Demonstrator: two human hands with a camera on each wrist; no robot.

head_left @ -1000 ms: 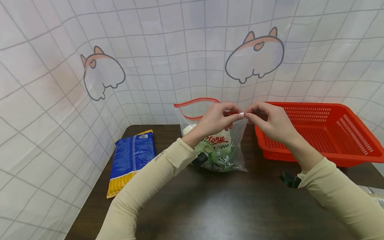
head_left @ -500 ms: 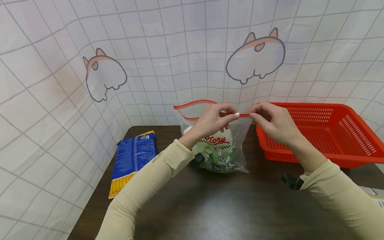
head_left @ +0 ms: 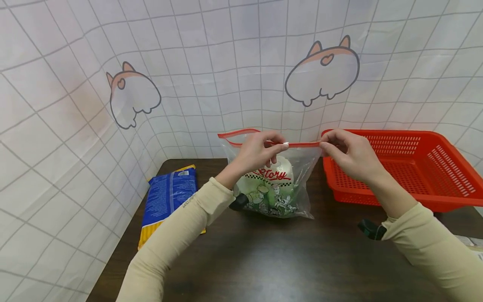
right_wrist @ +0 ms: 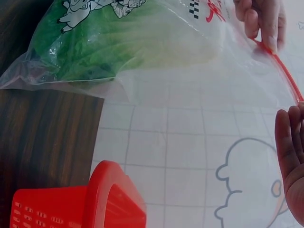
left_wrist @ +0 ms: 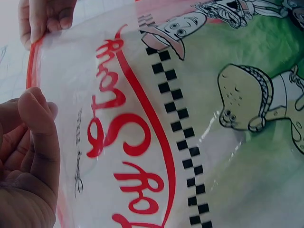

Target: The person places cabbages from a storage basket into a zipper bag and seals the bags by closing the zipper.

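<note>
A clear zip bag (head_left: 277, 184) with a red zip strip and Toy Story print stands upright on the table. Something green and pale, like a leafy vegetable (right_wrist: 95, 54), fills its lower part. Thumb and fingers of my left hand (head_left: 259, 149) pinch the white slider (head_left: 286, 144) on the strip. At the bag's upper right corner, my right hand (head_left: 349, 153) pinches the zip end. Between the hands the strip runs straight with its edges together; left of the left hand the mouth gapes. The left wrist view shows the left hand (left_wrist: 33, 156) close beside the print.
A red perforated basket (head_left: 407, 197) stands right of the bag, just behind the right hand. To the left lies a blue and yellow packet (head_left: 170, 193), partly behind the left forearm. A grid-patterned cloth (head_left: 226, 63) hangs behind the dark table (head_left: 271, 256).
My left hand has slid left along the zip with the slider, so the joined stretch between the hands has grown. The right hand has shifted slightly right, still pinching the corner.
</note>
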